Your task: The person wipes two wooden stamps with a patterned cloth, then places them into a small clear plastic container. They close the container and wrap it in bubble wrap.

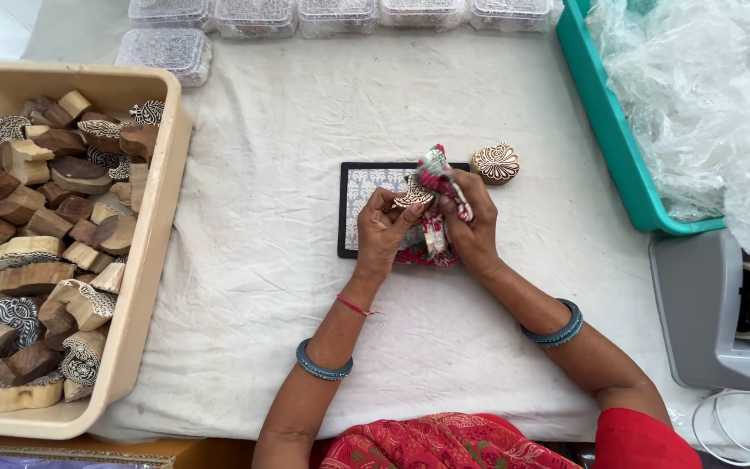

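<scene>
Left hand [381, 227], fingers pinched together on a small carved wooden printing block [411, 194], its pale patterned face turned up; thumb and forefinger clamp its edges. Right hand [469, 227] closed on a bunched pouch of red, green and white printed cloth [433, 193], held just beside the block and touching it. Both are lifted clear above the table, over a black-framed rectangular pad with a pale blue patterned top [363, 198] that lies under the fingertips.

Judgement: block looks light, rigid, and best gripped by its plain sides, since the fine relief could chip. Cloth is soft, limp, and needs a gathered hold at the mouth.

Just beyond the right fingers, a round carved wooden block [495, 162] rests on the white cloth table cover [288, 130]. Well left of the left fingers, a beige plastic tub [151, 252] heaped with similar blocks. Far right, a teal plastic crate [618, 148] of clear wrapping.
</scene>
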